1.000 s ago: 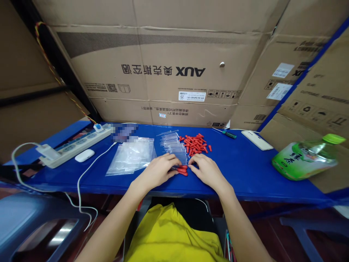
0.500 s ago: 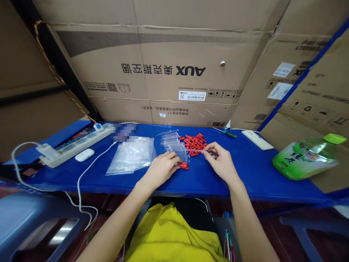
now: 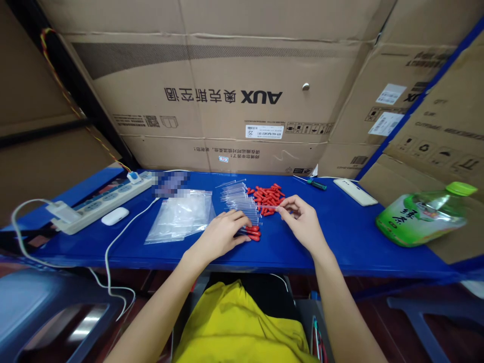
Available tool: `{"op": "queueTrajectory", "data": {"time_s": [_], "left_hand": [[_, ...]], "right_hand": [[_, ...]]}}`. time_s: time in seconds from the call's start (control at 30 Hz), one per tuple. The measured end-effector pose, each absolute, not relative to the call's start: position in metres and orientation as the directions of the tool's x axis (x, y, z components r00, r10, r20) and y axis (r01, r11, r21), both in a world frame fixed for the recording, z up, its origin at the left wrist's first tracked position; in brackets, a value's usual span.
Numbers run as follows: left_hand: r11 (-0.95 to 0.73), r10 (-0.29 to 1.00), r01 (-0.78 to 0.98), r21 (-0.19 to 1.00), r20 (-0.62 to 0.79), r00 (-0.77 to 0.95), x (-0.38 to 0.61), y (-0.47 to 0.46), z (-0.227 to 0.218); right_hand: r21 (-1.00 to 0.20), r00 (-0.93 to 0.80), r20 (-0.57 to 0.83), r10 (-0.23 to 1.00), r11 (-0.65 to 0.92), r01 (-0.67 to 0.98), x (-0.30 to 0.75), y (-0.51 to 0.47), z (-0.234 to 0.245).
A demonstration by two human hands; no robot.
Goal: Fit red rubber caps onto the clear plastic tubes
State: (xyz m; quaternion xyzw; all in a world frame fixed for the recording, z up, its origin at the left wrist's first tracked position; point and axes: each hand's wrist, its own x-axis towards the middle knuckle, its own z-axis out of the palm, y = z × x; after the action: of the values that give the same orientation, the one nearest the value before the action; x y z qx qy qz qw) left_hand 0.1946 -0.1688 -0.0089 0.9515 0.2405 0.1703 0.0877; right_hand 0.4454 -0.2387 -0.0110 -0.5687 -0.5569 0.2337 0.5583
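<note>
Right hand (image 3: 300, 219): I see it pinching one thin transparent tube (image 3: 269, 206), at the far red bulb-shaped pieces (image 3: 270, 194).
Left hand (image 3: 227, 232): curled beside nearer red bulbs (image 3: 255, 238); its grip I cannot tell.

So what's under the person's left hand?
A few red bulbs stick out past the left hand, just below the row of clear tubes. Whatever lies beneath the palm is covered and can't be seen.
</note>
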Motion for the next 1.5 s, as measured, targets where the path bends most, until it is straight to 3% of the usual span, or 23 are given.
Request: {"op": "queueTrajectory", "data": {"time_s": [0.23,0.5,0.63,0.77,0.83,0.93,1.0,1.17,1.37,1.5], "left_hand": [[-0.860,0.496,0.412,0.301,0.303,0.814,0.194,-0.172,-0.006],[-0.842,0.540,0.411,0.351,0.559,0.629,0.207,-0.185,-0.002],[-0.835,0.550,0.477,0.276,0.468,0.692,0.220,-0.190,-0.014],[-0.781,0.617,0.574,0.246,0.447,0.648,0.226,-0.191,-0.022],[-0.762,0.636,0.596,0.252,0.460,0.619,0.226,-0.190,-0.023],[-0.754,0.650,0.594,0.280,0.448,0.614,0.227,-0.188,-0.026],[-0.754,0.653,0.583,0.302,0.440,0.616,0.228,-0.187,-0.029],[-0.774,0.632,0.522,0.359,0.480,0.608,0.229,-0.184,-0.038],[-0.797,0.600,0.539,0.271,0.445,0.664,0.229,-0.184,-0.037],[-0.775,0.633,0.529,0.347,0.424,0.648,0.228,-0.187,-0.032]], "right_hand": [[-0.889,0.244,0.351,0.904,0.239,0.391,0.436,-0.239,-0.009],[-0.866,0.140,0.346,0.928,0.259,0.428,0.426,-0.239,-0.011],[-0.861,0.022,0.334,0.942,0.296,0.414,0.409,-0.238,-0.014],[-0.823,0.028,0.354,0.935,0.297,0.485,0.408,-0.235,-0.016],[-0.752,0.097,0.398,0.912,0.264,0.604,0.416,-0.234,-0.019],[-0.533,0.182,0.500,0.847,0.136,0.835,0.432,-0.231,-0.027],[-0.467,0.206,0.492,0.846,0.057,0.883,0.440,-0.229,-0.035],[-0.465,0.208,0.449,0.869,0.028,0.885,0.446,-0.223,-0.052],[-0.412,0.199,0.491,0.848,0.024,0.911,0.443,-0.221,-0.056],[-0.421,0.201,0.512,0.835,0.040,0.906,0.441,-0.221,-0.053]]}}
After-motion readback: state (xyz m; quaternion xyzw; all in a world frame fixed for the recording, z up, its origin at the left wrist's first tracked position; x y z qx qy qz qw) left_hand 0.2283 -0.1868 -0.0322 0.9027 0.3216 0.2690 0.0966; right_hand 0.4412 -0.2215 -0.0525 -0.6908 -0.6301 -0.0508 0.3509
